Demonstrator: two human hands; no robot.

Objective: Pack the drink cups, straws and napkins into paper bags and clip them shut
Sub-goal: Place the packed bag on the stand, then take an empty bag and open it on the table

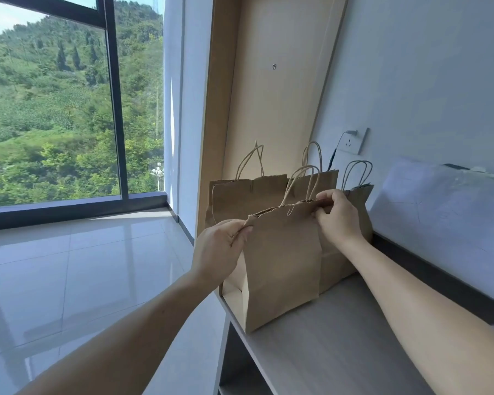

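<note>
Pale shelf (340, 337), other bags (248, 201) at twelve o'clock. My left hand (221, 246) and right hand (340, 220) pinch the mouth of the front bag (283, 258) flat. I reckon clipping comes next; no clip in sight.

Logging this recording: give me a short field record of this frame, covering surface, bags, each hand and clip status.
surface: pale shelf top beside a window
bags: four brown paper bags; front bag upright at the shelf's left end, three rear bags behind it
left hand: pinches the front bag's top left corner
right hand: pinches its top right edge
bag mouth: held nearly closed
clip: none visible
cups, straws, napkins: not in view
</note>
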